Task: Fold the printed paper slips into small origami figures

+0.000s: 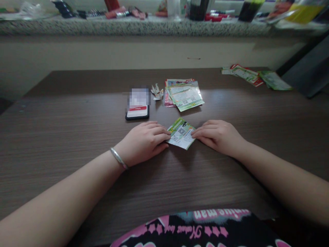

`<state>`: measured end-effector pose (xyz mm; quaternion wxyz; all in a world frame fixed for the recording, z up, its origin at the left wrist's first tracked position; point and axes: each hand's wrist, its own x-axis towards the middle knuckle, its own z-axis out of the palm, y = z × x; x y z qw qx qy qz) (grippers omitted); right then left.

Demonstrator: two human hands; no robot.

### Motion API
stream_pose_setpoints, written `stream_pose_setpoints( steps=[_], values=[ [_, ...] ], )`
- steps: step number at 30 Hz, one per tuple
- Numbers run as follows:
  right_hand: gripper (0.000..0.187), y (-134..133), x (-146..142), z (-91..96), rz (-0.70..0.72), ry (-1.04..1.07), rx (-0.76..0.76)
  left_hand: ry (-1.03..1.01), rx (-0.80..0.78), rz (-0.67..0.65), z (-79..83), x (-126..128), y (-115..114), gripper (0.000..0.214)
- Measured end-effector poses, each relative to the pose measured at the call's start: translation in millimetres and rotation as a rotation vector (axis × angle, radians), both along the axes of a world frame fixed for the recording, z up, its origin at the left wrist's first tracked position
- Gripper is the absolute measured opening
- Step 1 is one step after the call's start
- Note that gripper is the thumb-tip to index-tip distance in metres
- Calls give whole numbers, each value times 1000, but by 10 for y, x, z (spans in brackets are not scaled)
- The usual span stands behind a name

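A small green and white printed paper square [181, 133] lies turned like a diamond on the dark wooden table [77, 123]. My left hand [144, 141], a silver bangle on its wrist, presses its fingertips on the paper's left corner. My right hand [218, 136] presses on the right corner with its fingers held together. Both hands lie flat and pin the paper to the table.
A phone [138, 107] lies just behind my left hand. Beside it sits a small folded paper figure [157, 92] and a stack of printed leaflets [184, 94]. More leaflets [245, 74] lie far right. A cluttered stone ledge [144, 25] runs along the back.
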<state>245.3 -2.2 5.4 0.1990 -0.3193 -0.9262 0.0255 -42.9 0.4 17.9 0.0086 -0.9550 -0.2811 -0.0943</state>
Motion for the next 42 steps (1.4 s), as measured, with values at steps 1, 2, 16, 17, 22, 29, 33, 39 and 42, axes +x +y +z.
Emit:
stream_pose_setpoints(
  steps=[1,2,16,17,22,29,33,39,42],
  values=[
    [19,0,-11,7,-11,15,-26,-4,-6,2,2,-2,4,27],
    [19,0,-22,15,-14,25,-49,-6,-1,4,4,0,7,27],
    [5,-24,-101,-61,-246,104,-230,-105,143,93,-154,79,36,19],
    [4,-18,-104,-59,-240,88,-234,-104,133,94,-156,83,39,17],
    [9,1,-102,-56,-216,93,-262,-120,135,83,-155,89,37,17],
    [11,21,-46,-114,-167,111,-238,-60,175,101,-157,81,32,22],
    [14,26,-41,-141,-112,72,-174,-59,194,80,-163,84,42,22],
    [24,-12,-70,-94,-26,-73,21,-58,231,26,-162,118,48,23],
    [31,-34,-97,-74,48,-149,49,-15,199,-96,-161,144,29,30]
  ],
)
